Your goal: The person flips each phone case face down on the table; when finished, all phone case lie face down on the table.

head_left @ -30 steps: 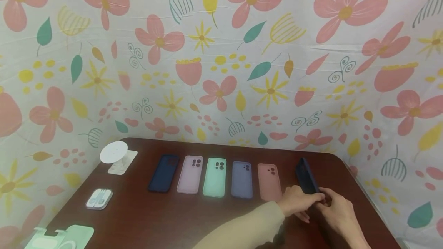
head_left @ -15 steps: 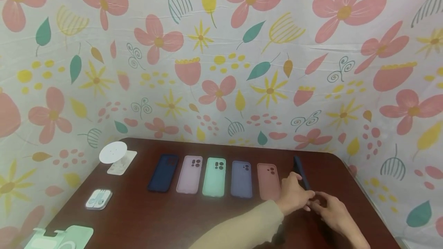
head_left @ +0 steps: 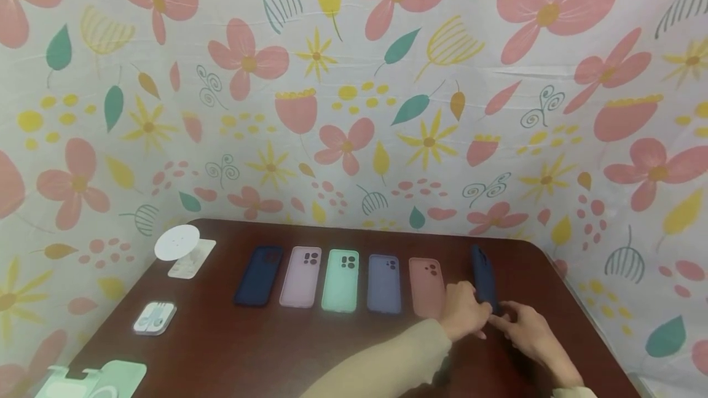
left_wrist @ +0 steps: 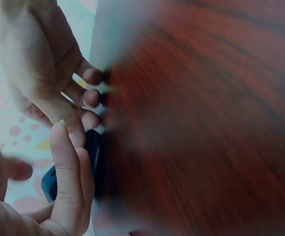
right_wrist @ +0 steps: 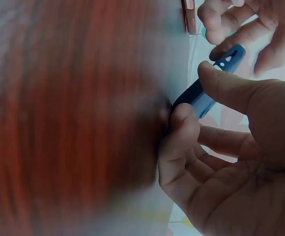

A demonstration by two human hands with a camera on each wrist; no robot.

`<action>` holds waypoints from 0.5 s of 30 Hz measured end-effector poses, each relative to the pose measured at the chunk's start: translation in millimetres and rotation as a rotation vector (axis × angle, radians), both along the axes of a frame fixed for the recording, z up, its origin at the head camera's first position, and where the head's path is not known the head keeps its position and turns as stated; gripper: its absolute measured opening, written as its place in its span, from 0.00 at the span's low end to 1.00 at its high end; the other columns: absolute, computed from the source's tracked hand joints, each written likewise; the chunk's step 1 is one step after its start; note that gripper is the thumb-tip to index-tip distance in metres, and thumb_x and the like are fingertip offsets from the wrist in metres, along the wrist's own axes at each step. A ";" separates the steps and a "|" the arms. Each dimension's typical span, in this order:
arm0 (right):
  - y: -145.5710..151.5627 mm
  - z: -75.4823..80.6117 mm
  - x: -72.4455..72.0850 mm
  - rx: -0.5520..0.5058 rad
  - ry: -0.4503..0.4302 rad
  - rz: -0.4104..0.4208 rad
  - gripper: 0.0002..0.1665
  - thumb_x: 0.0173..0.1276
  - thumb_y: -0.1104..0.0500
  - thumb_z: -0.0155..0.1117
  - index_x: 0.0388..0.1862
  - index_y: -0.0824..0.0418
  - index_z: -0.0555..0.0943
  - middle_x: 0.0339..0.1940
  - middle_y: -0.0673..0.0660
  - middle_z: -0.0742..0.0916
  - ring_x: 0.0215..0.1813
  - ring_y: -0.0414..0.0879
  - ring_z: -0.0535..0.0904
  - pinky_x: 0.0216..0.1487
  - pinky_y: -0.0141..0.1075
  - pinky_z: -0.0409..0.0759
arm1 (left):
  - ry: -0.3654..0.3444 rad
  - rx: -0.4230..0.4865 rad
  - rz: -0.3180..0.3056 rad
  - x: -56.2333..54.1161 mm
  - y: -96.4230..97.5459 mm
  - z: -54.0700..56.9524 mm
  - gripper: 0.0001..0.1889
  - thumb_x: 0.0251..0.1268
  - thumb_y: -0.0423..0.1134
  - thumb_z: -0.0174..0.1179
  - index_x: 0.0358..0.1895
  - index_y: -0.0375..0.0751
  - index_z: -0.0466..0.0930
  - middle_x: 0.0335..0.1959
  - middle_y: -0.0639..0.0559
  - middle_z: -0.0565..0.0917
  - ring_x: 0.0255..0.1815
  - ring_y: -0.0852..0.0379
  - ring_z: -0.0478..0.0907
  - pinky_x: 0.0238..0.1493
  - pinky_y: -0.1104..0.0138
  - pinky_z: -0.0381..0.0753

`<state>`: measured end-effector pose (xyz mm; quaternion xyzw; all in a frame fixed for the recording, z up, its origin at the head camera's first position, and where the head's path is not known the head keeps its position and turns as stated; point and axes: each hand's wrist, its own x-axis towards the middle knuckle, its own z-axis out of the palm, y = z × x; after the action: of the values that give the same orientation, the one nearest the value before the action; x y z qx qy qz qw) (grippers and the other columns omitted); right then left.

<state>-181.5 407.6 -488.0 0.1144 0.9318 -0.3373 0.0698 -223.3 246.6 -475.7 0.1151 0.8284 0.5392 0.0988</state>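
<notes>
Blue phone case (head_left: 485, 276), long axis toward the floral backdrop (head_left: 354, 60): we see the right hand (head_left: 528, 329) pinching it, while the left hand's (head_left: 461, 312) grip we cannot tell.

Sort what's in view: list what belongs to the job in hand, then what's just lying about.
In the job:
far-right blue phone case
right hand, gripping it
left hand, at its near end

Seemingly lying about:
navy case
lilac case
mint case
violet case
pink case
white stand
boxed earphones
mint-green holder, cut off by the frame

There are six phone cases (head_left: 340, 282), one stand (head_left: 176, 242), one earphone box (head_left: 155, 318), one mint holder (head_left: 126, 374).
</notes>
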 end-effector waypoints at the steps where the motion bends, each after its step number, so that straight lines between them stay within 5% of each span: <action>1: -0.4 0.8 -0.7 -0.001 -0.001 -0.006 0.46 0.81 0.45 0.67 0.75 0.82 0.67 0.31 0.54 0.87 0.31 0.46 0.82 0.31 0.38 0.81 | 0.023 -0.033 0.009 -1.0 0.3 0.4 0.12 0.73 0.38 0.67 0.51 0.31 0.88 0.32 0.35 0.90 0.07 0.56 0.81 0.13 0.71 0.79; 7: 0.6 1.4 -2.8 0.004 -0.002 -0.021 0.43 0.81 0.47 0.67 0.74 0.82 0.68 0.31 0.55 0.86 0.30 0.46 0.82 0.31 0.39 0.81 | 0.162 -0.304 0.091 -7.4 4.3 0.7 0.20 0.80 0.46 0.64 0.23 0.46 0.83 0.13 0.53 0.81 0.08 0.64 0.79 0.23 0.77 0.77; 15: 3.8 0.5 -1.0 0.006 -0.014 -0.023 0.43 0.80 0.49 0.69 0.76 0.81 0.67 0.32 0.55 0.86 0.30 0.46 0.82 0.31 0.38 0.81 | 0.112 -0.319 0.059 -6.8 8.6 -7.1 0.21 0.71 0.38 0.68 0.16 0.45 0.78 0.03 0.56 0.75 0.02 0.65 0.74 0.12 0.75 0.70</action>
<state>-182.5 411.4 -487.5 0.1276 0.9309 -0.3345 0.0723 -230.1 255.2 -482.8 0.1034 0.9106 0.3965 0.0537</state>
